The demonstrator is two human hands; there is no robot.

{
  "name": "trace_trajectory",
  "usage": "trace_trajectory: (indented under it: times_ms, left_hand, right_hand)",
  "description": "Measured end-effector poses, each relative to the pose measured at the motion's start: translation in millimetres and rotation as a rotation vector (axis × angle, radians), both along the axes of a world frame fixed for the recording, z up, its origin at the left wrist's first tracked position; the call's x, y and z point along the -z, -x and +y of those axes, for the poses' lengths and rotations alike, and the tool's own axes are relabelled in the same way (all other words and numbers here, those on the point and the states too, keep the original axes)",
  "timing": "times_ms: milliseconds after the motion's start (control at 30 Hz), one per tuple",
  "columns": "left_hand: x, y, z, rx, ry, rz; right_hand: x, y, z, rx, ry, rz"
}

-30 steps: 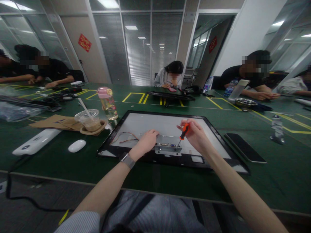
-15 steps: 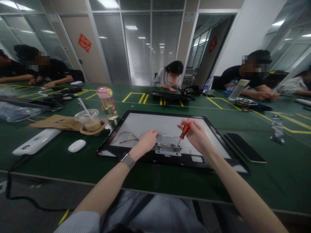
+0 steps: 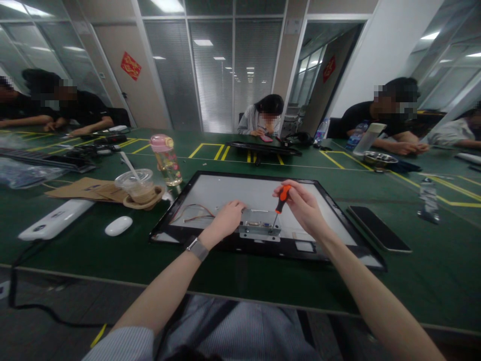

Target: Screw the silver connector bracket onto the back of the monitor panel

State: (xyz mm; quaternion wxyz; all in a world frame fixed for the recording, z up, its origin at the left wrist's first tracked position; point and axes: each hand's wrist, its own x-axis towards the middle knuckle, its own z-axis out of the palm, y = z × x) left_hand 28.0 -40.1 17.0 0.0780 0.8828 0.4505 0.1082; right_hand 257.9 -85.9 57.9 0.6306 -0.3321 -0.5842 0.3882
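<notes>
In front of me lies a black-framed display panel (image 3: 233,186) with its pale back facing up. On its near edge sits a metal bracket (image 3: 259,231) with a row of video ports. My left hand (image 3: 224,219) is closed at the bracket's left end; its thumb is hidden. My right hand (image 3: 303,205) grips the handle of an orange and black screwdriver (image 3: 283,199). The screwdriver leans slightly, and its shaft points down to the bracket's right part, beside the blue port. Thin wires (image 3: 197,213) lie on the panel left of my left hand.
Left of the panel are a white mouse (image 3: 118,226), a white power strip (image 3: 56,219), an iced drink cup (image 3: 137,185) and a pink-lidded bottle (image 3: 166,160). A phone (image 3: 379,228) lies to the right. Several people sit across the table, near another dark panel (image 3: 263,148).
My right hand has shifted slightly left and up with the screwdriver, whose handle has turned in the fingers. My left hand has stayed in place.
</notes>
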Motion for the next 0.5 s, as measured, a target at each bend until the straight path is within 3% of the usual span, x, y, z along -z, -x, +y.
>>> trace_trajectory:
  times_ms: [267, 500]
  left_hand:
    - [0.5, 0, 0, -0.014, 0.006, -0.016]
    - [0.9, 1, 0, 0.001, 0.004, -0.019]
  right_hand:
    - [1.0, 0, -6, 0.218, -0.165, -0.198]
    - [-0.8, 3, -11, 0.086, -0.137, -0.160]
